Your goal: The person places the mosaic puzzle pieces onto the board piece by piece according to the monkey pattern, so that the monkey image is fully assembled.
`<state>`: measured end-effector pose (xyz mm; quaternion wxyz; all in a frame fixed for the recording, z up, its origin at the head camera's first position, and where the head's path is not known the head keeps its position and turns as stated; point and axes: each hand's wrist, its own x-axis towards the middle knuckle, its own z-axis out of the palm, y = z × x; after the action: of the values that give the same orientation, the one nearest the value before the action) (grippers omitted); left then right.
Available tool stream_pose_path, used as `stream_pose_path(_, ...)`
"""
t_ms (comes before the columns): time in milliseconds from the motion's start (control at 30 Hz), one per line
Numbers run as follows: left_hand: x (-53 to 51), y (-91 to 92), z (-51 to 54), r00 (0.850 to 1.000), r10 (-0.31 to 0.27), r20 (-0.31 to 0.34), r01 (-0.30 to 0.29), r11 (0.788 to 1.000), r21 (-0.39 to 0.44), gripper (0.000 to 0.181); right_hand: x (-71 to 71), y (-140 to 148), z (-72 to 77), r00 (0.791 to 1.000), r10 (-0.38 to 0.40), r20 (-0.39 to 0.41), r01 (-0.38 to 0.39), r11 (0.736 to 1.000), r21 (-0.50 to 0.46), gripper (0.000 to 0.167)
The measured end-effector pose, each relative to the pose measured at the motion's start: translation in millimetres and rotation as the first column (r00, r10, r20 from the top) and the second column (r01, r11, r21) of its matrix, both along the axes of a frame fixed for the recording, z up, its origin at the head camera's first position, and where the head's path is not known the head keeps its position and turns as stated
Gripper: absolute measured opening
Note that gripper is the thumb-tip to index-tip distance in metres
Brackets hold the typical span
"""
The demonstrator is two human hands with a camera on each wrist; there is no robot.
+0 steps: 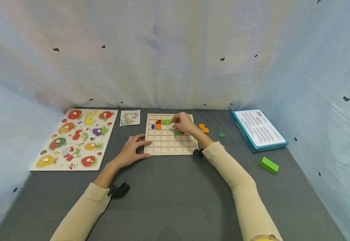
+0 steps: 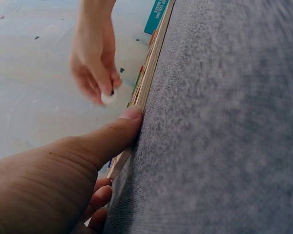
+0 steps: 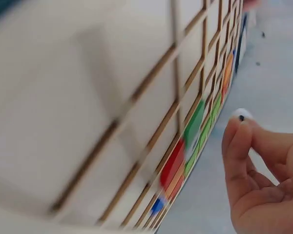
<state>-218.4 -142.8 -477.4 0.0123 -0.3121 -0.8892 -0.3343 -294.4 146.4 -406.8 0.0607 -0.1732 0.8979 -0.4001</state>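
Observation:
A wooden grid board (image 1: 169,143) lies in the middle of the table with red, orange, blue and green tiles in some of its far squares. My left hand (image 1: 131,147) holds the board's near left corner, thumb at the front edge and fingers at the left side. Above the board, my right hand (image 1: 184,123) pinches a small white piece with a black dot (image 3: 242,115) between thumb and index finger. In the right wrist view the piece is apart from the tiles. A green tile (image 1: 177,132) shows below the right hand, which hides some squares.
Loose orange tiles (image 1: 204,129) and a green tile (image 1: 221,135) lie right of the board. A teal box (image 1: 259,130) and a green block (image 1: 269,165) are farther right. At left are a pattern card (image 1: 130,117) and a fruit puzzle board (image 1: 72,142).

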Motion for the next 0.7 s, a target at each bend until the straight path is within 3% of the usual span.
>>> stream_pose_path(300,-1.0,0.8,1.0,1.000,0.000,-0.011,0.000,1.000,-0.009,0.060,-20.1,-36.9,-10.7,1.000,0.025,-0.017,-0.022,0.990,0.139,0.009)
stream_pose_path(533,-0.6,1.2,-1.2,1.000,-0.003,-0.016,0.003,1.000,0.000,0.061,-13.2,-37.3,-10.6,0.994,0.037,-0.106,-0.011,0.971,0.238,0.021)
stream_pose_path(600,-0.9,0.8,-1.0,1.000,0.000,-0.013,0.000,1.000,-0.001,0.061,-5.9,-37.3,-7.7,0.982,0.060,-0.178,0.005,0.939,0.344,0.022)
stream_pose_path(700,-1.0,0.3,-0.6,1.000,0.004,-0.006,-0.004,1.000,-0.005,0.061,9.8,-39.3,-4.5,0.966,0.104,-0.236,0.046,0.831,0.554,0.028)
